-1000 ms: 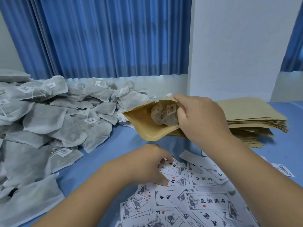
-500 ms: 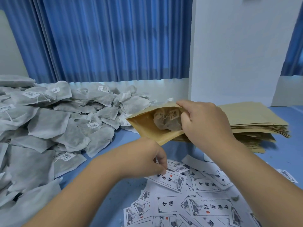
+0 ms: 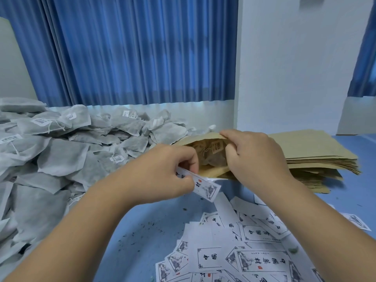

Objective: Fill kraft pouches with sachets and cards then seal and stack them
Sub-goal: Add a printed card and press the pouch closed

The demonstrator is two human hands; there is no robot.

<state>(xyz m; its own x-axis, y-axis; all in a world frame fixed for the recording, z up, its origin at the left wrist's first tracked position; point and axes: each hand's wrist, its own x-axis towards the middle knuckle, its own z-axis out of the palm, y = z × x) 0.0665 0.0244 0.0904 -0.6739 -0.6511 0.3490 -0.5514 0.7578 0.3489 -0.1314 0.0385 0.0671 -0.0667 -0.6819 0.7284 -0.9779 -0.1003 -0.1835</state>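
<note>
My right hand point(image 3: 254, 157) grips the mouth of an open kraft pouch point(image 3: 205, 174), held above the table with its opening facing left. A grey sachet point(image 3: 211, 154) with a small label lies inside it. My left hand point(image 3: 168, 174) pinches a white printed card point(image 3: 205, 187) just below and left of the pouch mouth. The card's far end sticks out past my fingers toward the opening. Loose printed cards point(image 3: 252, 251) lie scattered on the blue table in front of me.
A large heap of grey sachets point(image 3: 67, 157) covers the left side of the blue table point(image 3: 142, 231). A stack of flat kraft pouches point(image 3: 317, 159) lies at the right behind my right hand. Blue curtains and a white wall stand behind.
My left hand picked a card from the scattered pile and lifted it up to the pouch mouth. The right hand kept holding the pouch open.
</note>
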